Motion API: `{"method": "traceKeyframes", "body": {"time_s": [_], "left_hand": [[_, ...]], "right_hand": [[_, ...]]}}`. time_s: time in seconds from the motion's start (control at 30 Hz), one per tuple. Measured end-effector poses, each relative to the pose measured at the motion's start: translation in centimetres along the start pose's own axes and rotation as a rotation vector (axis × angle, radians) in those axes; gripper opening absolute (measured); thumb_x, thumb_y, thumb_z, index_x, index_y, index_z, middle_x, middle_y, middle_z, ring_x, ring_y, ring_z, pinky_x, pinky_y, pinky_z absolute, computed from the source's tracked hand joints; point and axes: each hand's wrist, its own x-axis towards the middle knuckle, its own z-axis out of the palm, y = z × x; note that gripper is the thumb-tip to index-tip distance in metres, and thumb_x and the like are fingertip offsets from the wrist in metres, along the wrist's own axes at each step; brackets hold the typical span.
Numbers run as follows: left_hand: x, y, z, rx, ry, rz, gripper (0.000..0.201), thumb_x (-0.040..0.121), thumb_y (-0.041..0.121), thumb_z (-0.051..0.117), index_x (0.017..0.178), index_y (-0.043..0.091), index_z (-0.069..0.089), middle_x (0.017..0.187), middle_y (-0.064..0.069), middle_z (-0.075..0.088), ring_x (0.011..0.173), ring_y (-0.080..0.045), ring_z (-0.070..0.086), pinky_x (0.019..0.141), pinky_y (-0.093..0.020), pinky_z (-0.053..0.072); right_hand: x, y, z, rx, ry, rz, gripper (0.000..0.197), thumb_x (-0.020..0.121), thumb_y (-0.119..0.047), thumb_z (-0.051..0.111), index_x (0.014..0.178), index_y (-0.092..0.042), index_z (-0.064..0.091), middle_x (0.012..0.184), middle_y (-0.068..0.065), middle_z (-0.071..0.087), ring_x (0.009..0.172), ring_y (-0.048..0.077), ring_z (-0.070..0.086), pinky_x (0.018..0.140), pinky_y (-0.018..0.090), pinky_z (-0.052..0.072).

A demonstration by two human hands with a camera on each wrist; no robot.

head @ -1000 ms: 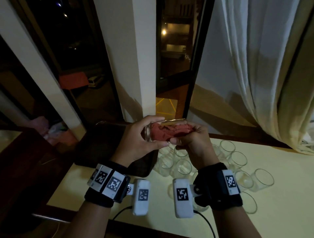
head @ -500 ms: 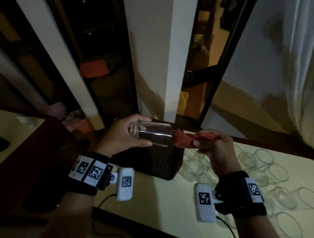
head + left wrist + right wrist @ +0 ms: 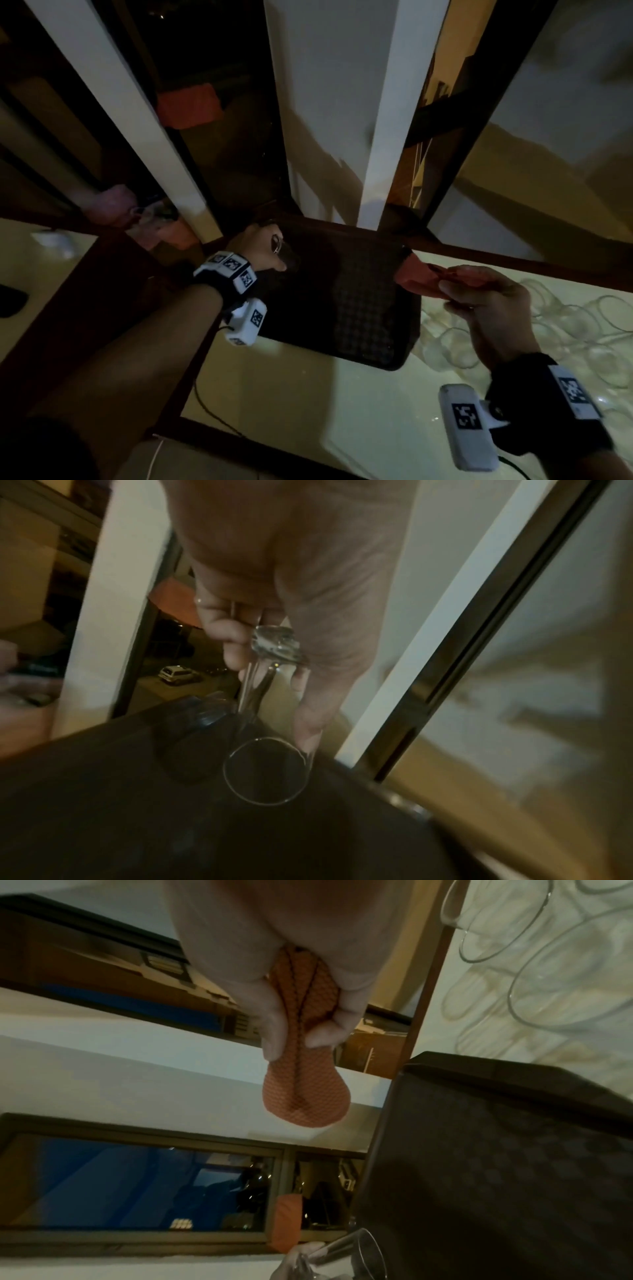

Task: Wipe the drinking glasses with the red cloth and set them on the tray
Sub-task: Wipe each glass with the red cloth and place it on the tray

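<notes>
Over dark tray [image 3: 359,308]: left hand [image 3: 255,248] grips glass [image 3: 267,750]; right hand [image 3: 486,305] pinches red cloth [image 3: 416,279]

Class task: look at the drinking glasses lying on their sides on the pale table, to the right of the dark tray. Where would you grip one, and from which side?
Probably from above, across the round side wall of a lying glass, thumb one side, fingers opposite. They lie crowded together beside the tray, so only the upper wall is free.
</notes>
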Motion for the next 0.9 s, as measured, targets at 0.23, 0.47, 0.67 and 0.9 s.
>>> {"method": "traceKeyframes", "body": {"time_s": [0.23,0.47,0.67,0.9], "left_hand": [[7.4,-1.1,-0.5,0.12,-0.083,-0.05,0.075,0.077,0.029,0.084,0.141,0.017,0.046,0.141,-0.018,0.046,0.124,-0.043,0.052,0.094,-0.048,0.051],[10.6,-1.4,0.1,0.188,-0.034,-0.067,0.069,0.08,0.028,0.08,0.14,0.02,0.046,0.142,-0.019,0.044,0.122,-0.046,0.053,0.092,-0.048,0.052],[11.7,-1.4,0.5,0.216,0.002,-0.016,0.054,0.084,0.027,0.073,0.131,0.021,0.048,0.136,-0.017,0.047,0.116,-0.043,0.054,0.088,-0.046,0.052],[11.8,-1.0,2.3,0.336,0.133,-0.016,0.075,0.084,0.028,0.076,0.147,0.022,0.035,0.145,-0.02,0.035,0.133,-0.044,0.036,0.105,-0.054,0.036]], "right_hand": [[2.1,0.5,1.8,0.006,0.027,-0.03,0.025,0.069,0.008,0.075,0.084,-0.011,0.068,0.076,0.002,0.072,0.066,0.014,0.071,0.058,0.022,0.057],[1.3,0.9,0.0,0.008,0.074,-0.013,0.026,0.06,-0.004,0.079,0.083,-0.01,0.069,0.08,0.001,0.075,0.073,0.016,0.074,0.059,0.02,0.059],[1.3,0.6,-1.2,-0.002,0.114,-0.013,0.02,0.079,0.008,0.069,0.082,-0.011,0.067,0.072,-0.005,0.074,0.07,0.013,0.073,0.058,0.021,0.058],[0.6,1.3,-1.4,0.012,0.127,-0.024,0.018,0.068,-0.005,0.074,0.083,-0.012,0.068,0.073,-0.006,0.073,0.072,0.011,0.074,0.06,0.021,0.059]]}}
